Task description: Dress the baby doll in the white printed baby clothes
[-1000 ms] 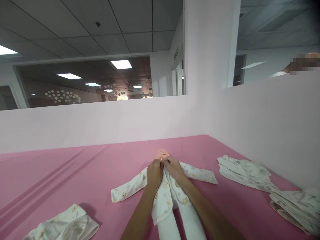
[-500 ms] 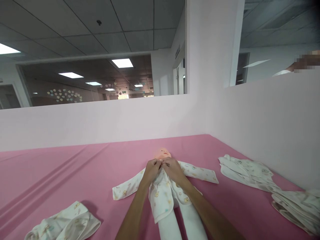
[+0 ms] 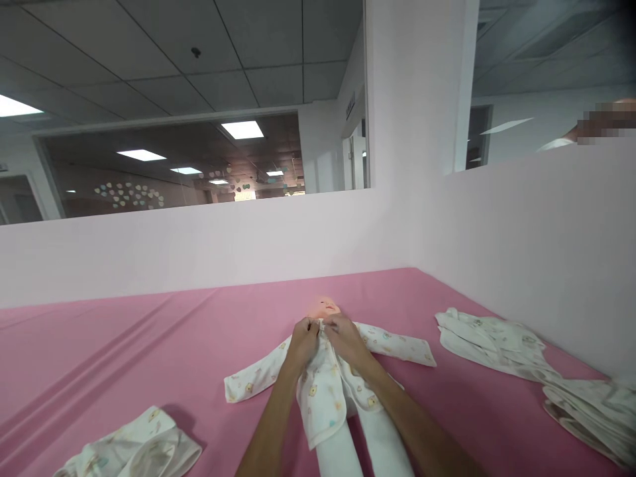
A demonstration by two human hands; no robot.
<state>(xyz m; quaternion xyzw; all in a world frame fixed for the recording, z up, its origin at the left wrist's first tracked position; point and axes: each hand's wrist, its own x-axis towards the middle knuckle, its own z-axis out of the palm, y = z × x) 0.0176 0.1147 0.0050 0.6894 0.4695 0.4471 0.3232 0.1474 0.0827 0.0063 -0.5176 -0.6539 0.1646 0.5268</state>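
At the near edge, a doll (image 3: 345, 450) is lying on its back on the pink cloth (image 3: 124, 358) covering the table, its white legs running off the bottom of the view. To the near left, a folded garment (image 3: 132, 450) with a small print is resting on the cloth, well apart from the doll. At the near right edge a stack of garments (image 3: 586, 404) is lying.

Both bare forearms are reaching away from the camera over the doll's body. The doll is wearing a printed top (image 3: 322, 397) (cream, dotted with little bears). Its front flaps are lying partly open over the belly and its sleeves are spreading out flat to left and right.

A little farther, the left hand (image 3: 302, 339) and the right hand (image 3: 346, 339) are meeting at the top's neckline, just below the doll's chin. The fingers of each are curling in and pinching the fabric edge there, the two sets of fingertips nearly touching. Just beyond them the doll's bare head (image 3: 324, 308) is showing, face up.

To the right, loose garments (image 3: 491, 341) are lying spread along the foot of the pale partition (image 3: 521, 238). Over the partition's top at the far right, part of another person (image 3: 556, 144) is showing, blurred.
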